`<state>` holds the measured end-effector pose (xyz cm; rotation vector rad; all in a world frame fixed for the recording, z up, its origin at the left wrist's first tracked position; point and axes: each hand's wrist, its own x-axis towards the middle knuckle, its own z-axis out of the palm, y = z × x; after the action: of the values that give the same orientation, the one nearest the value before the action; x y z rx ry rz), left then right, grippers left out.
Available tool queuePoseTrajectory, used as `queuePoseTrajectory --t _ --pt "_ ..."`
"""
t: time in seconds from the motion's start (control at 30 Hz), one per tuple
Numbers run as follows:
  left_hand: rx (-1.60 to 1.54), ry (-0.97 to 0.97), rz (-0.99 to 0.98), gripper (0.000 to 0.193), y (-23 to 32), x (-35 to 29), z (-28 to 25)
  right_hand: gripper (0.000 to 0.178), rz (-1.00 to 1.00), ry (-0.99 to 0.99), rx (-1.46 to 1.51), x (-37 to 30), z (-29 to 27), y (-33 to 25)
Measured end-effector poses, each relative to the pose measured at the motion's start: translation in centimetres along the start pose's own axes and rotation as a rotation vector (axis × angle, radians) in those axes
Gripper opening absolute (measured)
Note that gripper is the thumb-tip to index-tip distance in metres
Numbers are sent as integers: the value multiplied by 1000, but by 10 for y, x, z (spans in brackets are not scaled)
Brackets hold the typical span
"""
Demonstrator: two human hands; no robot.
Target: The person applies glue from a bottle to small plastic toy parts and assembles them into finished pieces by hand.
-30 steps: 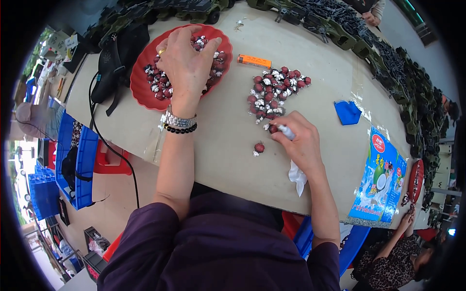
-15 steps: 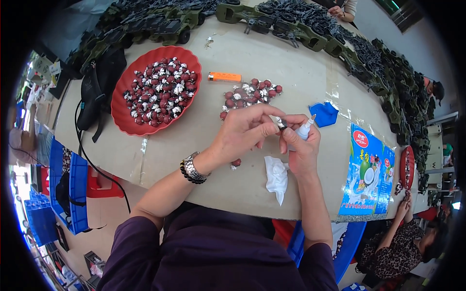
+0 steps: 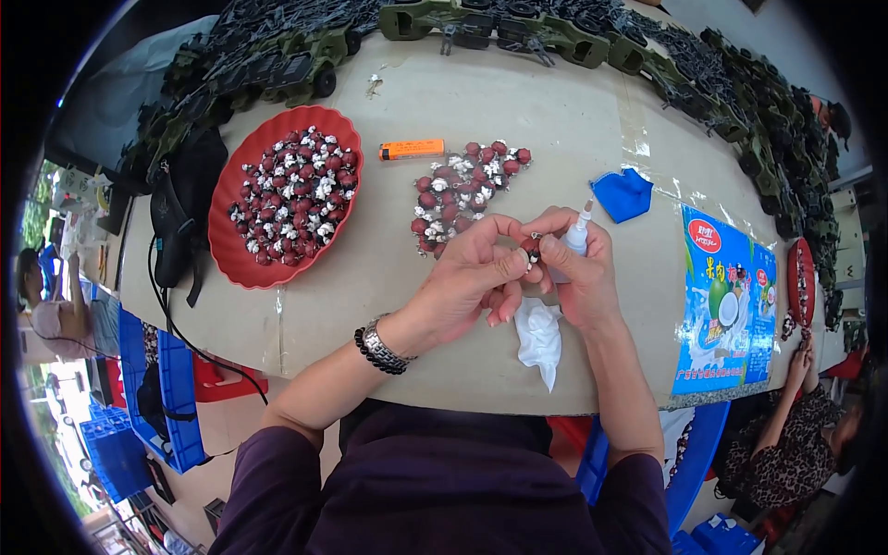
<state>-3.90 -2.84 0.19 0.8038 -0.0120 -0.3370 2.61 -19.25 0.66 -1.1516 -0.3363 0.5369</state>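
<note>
My left hand [image 3: 467, 277] is closed, its thumb and fingertips pinching a small dark red and white ornament [image 3: 532, 250] above the table. My right hand [image 3: 587, 282] grips the same ornament between thumb and index finger. Tucked in that hand is a small white squeeze bottle [image 3: 577, 237], its narrow nozzle pointing up. Just beyond my left hand lies a loose pile of similar red and white ornaments [image 3: 462, 185]. A crumpled white tissue [image 3: 538, 338] rests below my hands, close to the right wrist. Fingers hide part of the held ornament and much of the bottle.
At left stands a red scalloped bowl [image 3: 222, 227] full of such ornaments, beside a black bag [image 3: 185, 208]. An orange box [image 3: 412, 149], a blue piece [image 3: 622, 195] and a colourful printed sheet [image 3: 728, 301] lie around. Green toy vehicles [image 3: 444, 26] line the far edge. A person [image 3: 786, 444] works at right.
The ornament has turned between my fingers, its dark red side now showing more. My view has shifted a little. The single ornament near my left wrist is no longer visible.
</note>
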Motion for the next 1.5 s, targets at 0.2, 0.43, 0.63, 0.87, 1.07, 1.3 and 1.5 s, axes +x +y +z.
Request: queuePoseTrajectory --t 0.2,0.43,0.63,0.87,1.07,1.3,1.5 --pt "-1 -5 -17 25 -1 0 3 16 22 51 10 0 4 -2" --pt "-43 -18 -17 26 -4 0 1 15 39 53 13 -1 7 -2" --pt "-57 -26 -24 24 -2 0 1 13 36 38 25 -1 6 -1" --pt "-83 -36 -36 22 -3 1 2 13 33 35 21 -1 3 1" --pt "-106 -44 -35 22 -3 1 2 12 35 41 44 -1 3 2" --pt "-70 -18 -33 24 0 1 2 12 1 121 -137 -2 5 -3" --pt "-90 -12 -79 30 2 0 2 9 -93 135 -253 -2 8 -3"
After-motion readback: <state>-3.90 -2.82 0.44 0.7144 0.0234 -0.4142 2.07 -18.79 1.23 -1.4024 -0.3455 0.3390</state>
